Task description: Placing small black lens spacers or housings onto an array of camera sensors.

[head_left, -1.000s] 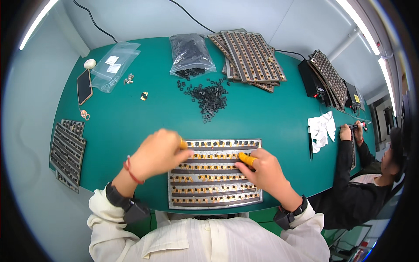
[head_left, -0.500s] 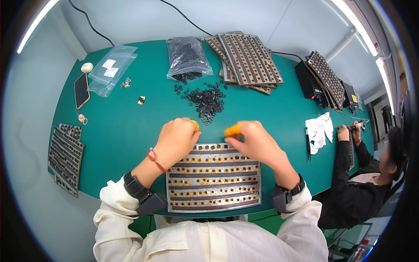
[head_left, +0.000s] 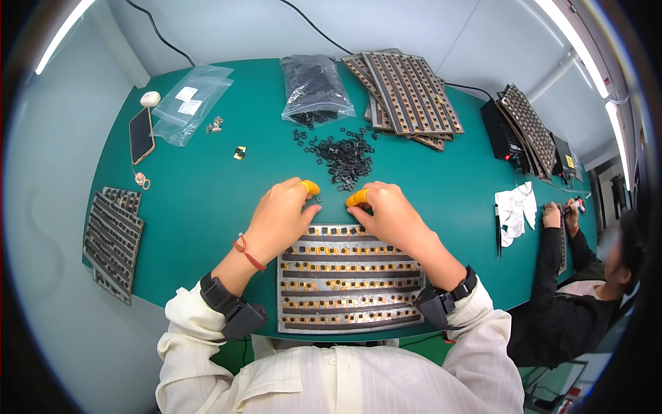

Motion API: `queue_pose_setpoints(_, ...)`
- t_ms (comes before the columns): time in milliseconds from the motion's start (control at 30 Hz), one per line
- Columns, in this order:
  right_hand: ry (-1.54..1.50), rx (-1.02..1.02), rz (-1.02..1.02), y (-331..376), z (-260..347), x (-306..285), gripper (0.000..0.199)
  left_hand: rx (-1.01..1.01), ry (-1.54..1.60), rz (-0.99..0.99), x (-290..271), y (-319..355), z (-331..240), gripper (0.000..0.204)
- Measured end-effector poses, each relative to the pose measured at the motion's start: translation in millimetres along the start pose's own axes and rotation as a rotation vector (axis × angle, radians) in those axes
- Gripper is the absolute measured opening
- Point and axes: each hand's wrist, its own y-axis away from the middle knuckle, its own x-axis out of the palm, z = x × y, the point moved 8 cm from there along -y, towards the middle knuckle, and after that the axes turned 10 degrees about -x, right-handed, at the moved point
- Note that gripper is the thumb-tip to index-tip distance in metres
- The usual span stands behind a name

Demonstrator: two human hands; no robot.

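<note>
In front of me lies a metal tray (head_left: 352, 294) with several rows of small black-and-gold parts. At its far left corner is my left hand (head_left: 281, 209), its thumb and yellow-covered index fingertip apart. A single small black square piece (head_left: 318, 199) sits by those fingertips, seemingly on the table. My right hand (head_left: 389, 215) is over the tray's far right part, with thumb and yellow-covered index fingertip drawn together; whatever is between them is too small to tell. Just beyond both hands spreads a pile of loose black square pieces (head_left: 346, 159).
Beyond the pile lies a clear bag of black pieces (head_left: 314, 90), with stacked trays (head_left: 414, 96) beside it. More trays (head_left: 114, 238), a phone (head_left: 142, 136) and an empty bag (head_left: 193, 103) are at left. At right, a co-worker (head_left: 586, 276) sits near white cloth (head_left: 516, 214).
My right hand has moved left, closer to my left hand. My left fingers have spread a little, and a single black piece now shows beside them. The whole view has shifted slightly.
</note>
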Motion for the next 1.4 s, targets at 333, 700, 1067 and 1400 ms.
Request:
queue_pose_setpoints(333,-0.227,0.283,0.022,8.5,-25.4,0.0,0.020,0.123,-0.198,0.059,7.7,-9.2,-11.9,0.013)
queue_pose_setpoints(700,-0.067,0.170,0.057,-4.3,-10.1,6.6,0.014,0.332,-0.393,0.021,20.3,-8.4,-27.7,0.008)
queue_pose_setpoints(1067,-0.071,0.170,-0.004,59.4,4.7,-47.6,0.011,0.179,-0.054,0.155,-1.6,54.9,-23.5,0.011)
queue_pose_setpoints(1400,-0.112,0.145,-0.021,102.3,17.8,-31.4,0.013,0.295,-0.186,0.023,0.3,69.8,-38.3,0.018)
